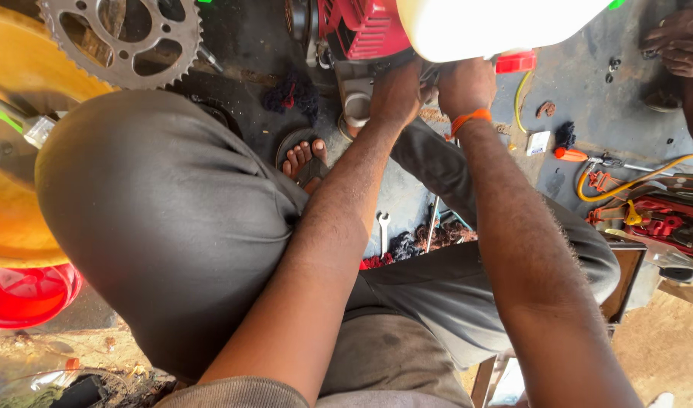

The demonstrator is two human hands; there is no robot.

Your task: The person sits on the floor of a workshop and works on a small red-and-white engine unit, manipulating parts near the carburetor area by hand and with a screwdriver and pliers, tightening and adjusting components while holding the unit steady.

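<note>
My left hand (396, 94) and right hand (465, 85) both press against the red-cased small engine with white plastic tank (377, 30); whether they grip anything, I cannot tell. A steel spanner (383, 230) lies unused below my wrists, so the work looks mid-way.

A steel sprocket (121, 39) is lying at upper left beside a yellow disc (14, 83); a red bowl (25, 293) is sitting below it; a spanner (383, 230) is lying on the floor; an orange-handled screwdriver (581, 156) and yellow hose (634, 181) are resting at right.

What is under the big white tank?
Under the white tank sits a red engine. Both hands, left and right, reach in there; whatever they grip is hidden.
</note>
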